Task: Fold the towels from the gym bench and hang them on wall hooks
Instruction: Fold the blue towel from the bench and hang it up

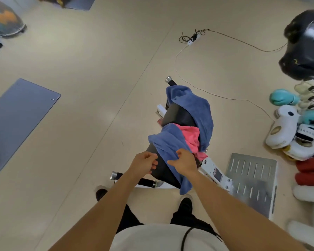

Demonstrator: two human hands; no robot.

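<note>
Blue and soft, the near towel lies over the black gym bench, with one end hanging off the near side, and the right hand pinches its edge. The left hand is just beside it with its fingers curled, but I cannot tell if it holds any cloth. A pink towel lies bunched in the middle of the bench, and another blue towel is draped over the far part.
</note>
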